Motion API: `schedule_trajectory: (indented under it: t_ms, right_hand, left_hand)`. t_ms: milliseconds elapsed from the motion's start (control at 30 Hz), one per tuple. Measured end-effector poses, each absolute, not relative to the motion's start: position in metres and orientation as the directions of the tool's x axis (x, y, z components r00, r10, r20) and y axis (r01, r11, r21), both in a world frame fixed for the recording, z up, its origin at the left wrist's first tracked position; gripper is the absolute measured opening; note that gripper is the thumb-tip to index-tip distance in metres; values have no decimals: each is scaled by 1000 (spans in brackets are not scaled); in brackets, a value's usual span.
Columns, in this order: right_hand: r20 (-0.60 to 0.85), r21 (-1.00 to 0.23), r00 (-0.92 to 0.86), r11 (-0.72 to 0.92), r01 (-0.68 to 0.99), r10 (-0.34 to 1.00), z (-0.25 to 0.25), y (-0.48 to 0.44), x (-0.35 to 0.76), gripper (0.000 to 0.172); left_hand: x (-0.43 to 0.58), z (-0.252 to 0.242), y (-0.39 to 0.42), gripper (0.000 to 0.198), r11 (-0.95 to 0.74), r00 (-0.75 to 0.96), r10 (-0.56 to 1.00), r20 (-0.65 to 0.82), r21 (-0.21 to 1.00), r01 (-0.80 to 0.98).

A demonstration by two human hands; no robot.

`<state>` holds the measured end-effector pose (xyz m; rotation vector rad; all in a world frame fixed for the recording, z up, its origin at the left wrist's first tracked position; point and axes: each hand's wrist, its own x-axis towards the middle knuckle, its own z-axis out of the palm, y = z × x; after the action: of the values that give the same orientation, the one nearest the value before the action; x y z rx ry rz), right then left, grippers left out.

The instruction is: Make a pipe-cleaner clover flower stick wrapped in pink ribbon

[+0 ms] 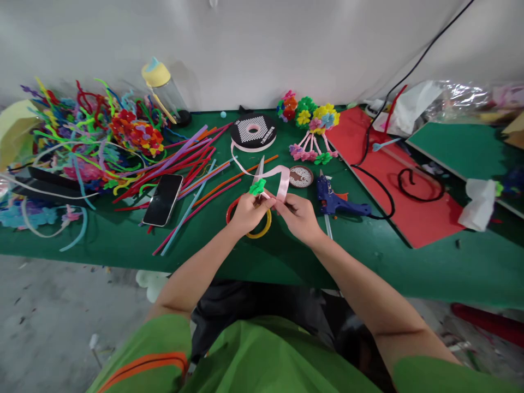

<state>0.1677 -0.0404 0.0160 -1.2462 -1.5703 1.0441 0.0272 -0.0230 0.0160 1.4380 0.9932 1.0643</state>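
Note:
My left hand (pixel 248 211) is closed on a small green pipe-cleaner flower (pixel 257 187) on a thin stem. My right hand (pixel 299 215) pinches a pink ribbon (pixel 282 183) against that stem; the ribbon runs back to a black ribbon spool (pixel 253 131). Both hands meet over the green table (pixel 286 256), just above a red and yellow ring (pixel 262 230). A blue glue gun (pixel 335 201) lies right of my right hand.
A black phone (pixel 163 200) lies left of my hands among long coloured pipe cleaners (pixel 192 164). A heap of pipe-cleaner flowers (pixel 90 136) and a yellow-capped bottle (pixel 161 87) fill the far left. Finished flowers (pixel 311 117), a small round tin (pixel 301 176) and a red board (pixel 393 180) with a black cable sit right.

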Motion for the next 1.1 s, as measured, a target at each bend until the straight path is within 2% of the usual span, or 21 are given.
schedule_trajectory:
  t_ms: [233, 400, 467, 533, 733, 867, 967, 1100]
  right_hand:
    - [314, -778, -139, 339, 529, 939, 18, -41, 169, 34]
    - [449, -628, -198, 466, 623, 871, 12, -40, 167, 30]
    - [456, -617, -208, 476, 626, 865, 12, -40, 167, 30]
    - [433, -656, -189, 452, 605, 881, 14, -41, 167, 30]
    - [194, -883, -72, 206, 421, 978, 22, -43, 168, 39]
    - [-27, -989, -51, -19, 148, 998, 21, -41, 168, 40]
    - [-129, -985, -103, -140, -101, 986, 18, -39, 166, 36]
    - [-238, -919, -192, -285, -272, 952, 18, -37, 164, 31]
  left_hand:
    - [28, 9, -21, 30, -12, 209, 978, -4, 997, 72]
    - [26, 5, -20, 31, 11, 205, 979, -15, 1000, 20]
    - [26, 5, -21, 31, 15, 223, 975, -18, 1000, 17]
    - [25, 6, -21, 31, -1, 225, 974, -7, 999, 36]
    - [26, 11, -22, 28, -43, 251, 967, 34, 999, 30]
    - [26, 14, -24, 27, 7, 278, 961, 10, 998, -62]
    - [27, 16, -26, 26, 9, 297, 954, 28, 993, -121]
    - [29, 19, -27, 24, -8, 292, 954, 62, 983, -183]
